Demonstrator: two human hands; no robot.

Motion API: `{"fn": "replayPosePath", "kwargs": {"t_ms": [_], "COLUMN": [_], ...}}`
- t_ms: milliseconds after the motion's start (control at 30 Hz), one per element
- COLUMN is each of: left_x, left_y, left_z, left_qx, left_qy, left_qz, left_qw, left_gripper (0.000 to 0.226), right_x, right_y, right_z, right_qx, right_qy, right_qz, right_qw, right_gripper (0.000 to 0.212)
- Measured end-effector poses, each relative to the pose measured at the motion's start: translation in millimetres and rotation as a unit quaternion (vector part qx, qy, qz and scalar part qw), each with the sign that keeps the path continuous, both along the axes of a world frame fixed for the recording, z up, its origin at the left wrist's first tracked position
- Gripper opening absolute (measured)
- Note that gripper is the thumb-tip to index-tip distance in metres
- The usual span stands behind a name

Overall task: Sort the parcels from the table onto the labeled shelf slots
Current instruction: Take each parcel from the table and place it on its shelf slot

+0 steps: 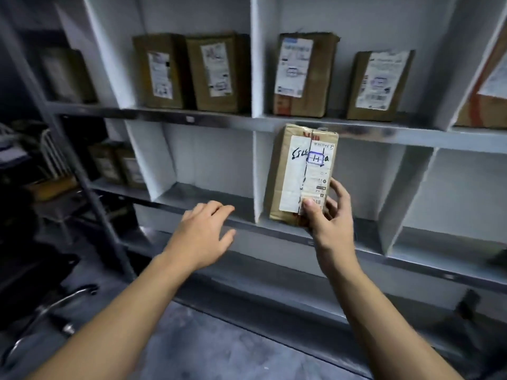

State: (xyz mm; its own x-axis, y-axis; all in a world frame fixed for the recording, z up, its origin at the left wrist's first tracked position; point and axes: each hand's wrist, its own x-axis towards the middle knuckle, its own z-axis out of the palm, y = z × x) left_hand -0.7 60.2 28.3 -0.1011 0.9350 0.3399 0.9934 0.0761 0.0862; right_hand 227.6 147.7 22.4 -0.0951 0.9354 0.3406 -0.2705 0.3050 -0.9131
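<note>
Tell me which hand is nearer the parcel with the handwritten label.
Right. The right hand grips the parcel at its lower right corner; the left hand is open by the shelf edge to its left, apart from it.

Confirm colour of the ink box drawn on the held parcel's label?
Blue, around a handwritten mark on the parcel in the right hand; head view.

held parcel [303, 174]: tan paper; white label with black handwriting, a blue-outlined box, red print near the top edge
box straight above held parcel [304, 75]: brown card, white label, blue and black print
shelf divider left of held parcel [258, 171]: pale grey-white
floor below held parcel [192, 338]: mottled grey
</note>
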Motion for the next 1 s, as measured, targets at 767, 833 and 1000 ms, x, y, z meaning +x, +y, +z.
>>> {"fn": "replayPosePath", "kwargs": {"t_ms": [767, 833, 1000], "left_x": [-332.6, -367.9, -467.4], "left_y": [1.6, -5.0, -8.8], "left_z": [37.8, 38.9, 44.2], "left_qx": [0.082, 0.093, 0.105], "left_qy": [-0.011, -0.011, 0.006], "left_qz": [0.250, 0.261, 0.248], "left_qw": [0.965, 0.961, 0.963], "left_gripper": [0.052, 0.051, 0.050], "right_x": [-426.3, -466.4, -560.5], "right_y": [88.7, 86.1, 78.9], "right_z": [58.2, 61.8, 73.0], "right_qx": [0.068, 0.072, 0.094], "right_qy": [0.034, 0.030, 0.042], "right_qz": [0.253, 0.257, 0.232], "right_qw": [0.964, 0.963, 0.967], "right_gripper": [0.053, 0.055, 0.054]}}
